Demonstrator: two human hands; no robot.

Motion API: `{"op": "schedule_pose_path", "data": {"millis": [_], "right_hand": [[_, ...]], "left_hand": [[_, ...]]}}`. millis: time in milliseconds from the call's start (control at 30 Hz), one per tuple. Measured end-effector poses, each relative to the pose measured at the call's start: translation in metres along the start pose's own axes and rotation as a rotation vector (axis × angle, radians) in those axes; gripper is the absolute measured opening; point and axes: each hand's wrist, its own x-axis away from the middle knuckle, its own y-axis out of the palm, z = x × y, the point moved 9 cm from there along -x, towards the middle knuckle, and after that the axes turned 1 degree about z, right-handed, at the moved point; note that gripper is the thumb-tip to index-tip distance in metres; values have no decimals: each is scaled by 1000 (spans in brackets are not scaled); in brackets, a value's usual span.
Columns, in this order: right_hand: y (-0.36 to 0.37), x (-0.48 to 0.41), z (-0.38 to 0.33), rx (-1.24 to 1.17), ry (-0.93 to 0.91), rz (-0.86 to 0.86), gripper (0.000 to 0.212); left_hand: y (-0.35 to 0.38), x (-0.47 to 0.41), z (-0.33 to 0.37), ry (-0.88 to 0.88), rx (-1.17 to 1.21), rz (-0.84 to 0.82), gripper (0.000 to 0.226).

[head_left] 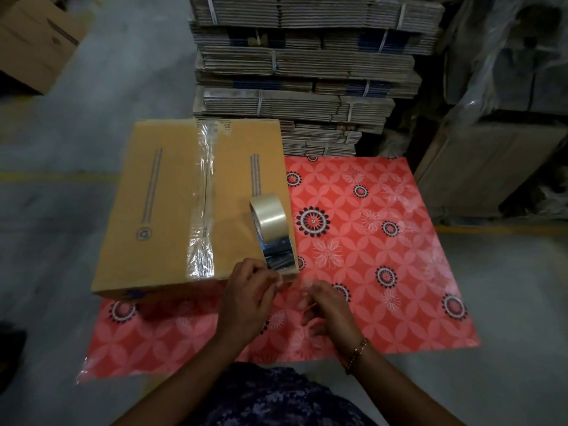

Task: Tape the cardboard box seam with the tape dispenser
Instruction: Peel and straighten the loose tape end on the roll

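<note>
A closed cardboard box (pixel 166 210) lies on a red flowered mat (pixel 384 241). A strip of clear tape (pixel 203 207) runs along its middle seam from the far edge to the near edge. A roll of clear tape (pixel 268 214) stands on edge on the box's near right corner, with a shiny length of tape (pixel 278 252) pulled down from it. My left hand (pixel 249 299) is at that corner, its fingertips pinched on the pulled end. My right hand (pixel 329 309) is blurred just right of it, over the mat, fingers curled; what it holds is unclear.
Tall bundles of flattened cartons (pixel 307 66) stand right behind the mat. Wrapped pallets (pixel 498 87) rise at the right, and another brown box (pixel 37 41) sits at the far left. Grey concrete floor (pixel 76 142) surrounds the mat.
</note>
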Motion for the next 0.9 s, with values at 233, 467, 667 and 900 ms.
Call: {"op": "schedule_pose_path", "data": {"millis": [233,467,667,900], "right_hand": [[-11,-8,-43,567,-530,20,29],[6,-18,-62,714,-672,-66,2],[6,-26,-62,743,-624,-98,1],[3,-39,-63,718,-534,-139,4]], "left_hand": [[5,1,-5,-56,63,-30,19],[3,3,-4,-136,181,-31,15],[7,12,-21,-309,343,-19,44],[17,17,-26,-466,438,-41,19]]}}
